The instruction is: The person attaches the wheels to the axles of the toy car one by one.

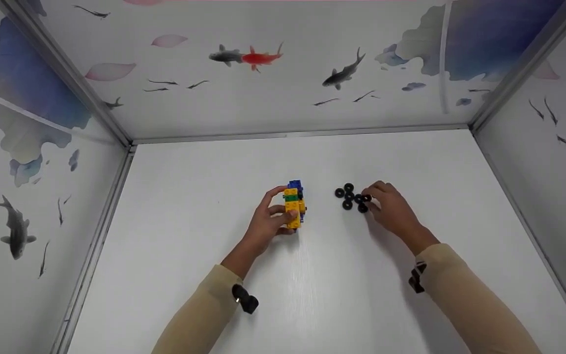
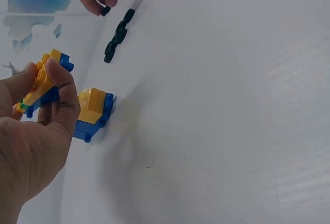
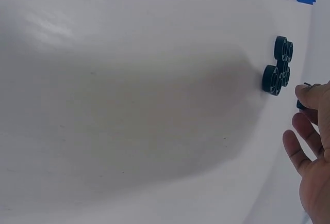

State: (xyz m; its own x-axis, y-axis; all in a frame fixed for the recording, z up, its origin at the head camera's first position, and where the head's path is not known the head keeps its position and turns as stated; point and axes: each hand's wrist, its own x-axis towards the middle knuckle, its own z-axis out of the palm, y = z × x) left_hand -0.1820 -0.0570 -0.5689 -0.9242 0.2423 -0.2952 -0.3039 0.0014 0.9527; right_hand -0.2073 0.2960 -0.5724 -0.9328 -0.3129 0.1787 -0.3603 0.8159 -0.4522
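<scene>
My left hand grips a toy-brick build, mostly yellow with a green piece and blue parts, between thumb and fingers. In the left wrist view, a second yellow-and-blue brick build sits on the table just beyond that hand; whether the two are joined cannot be told. To the right, my right hand pinches a small black toy wheel between thumb and fingertip. Beside it several more black wheels lie clustered on the table, touching or nearly so. Fingers partly cover the pinched wheel in the right wrist view.
The white tabletop carries both hands' work. White panels with painted fish and petals enclose it at the back, left and right, with metal edge strips along the seams.
</scene>
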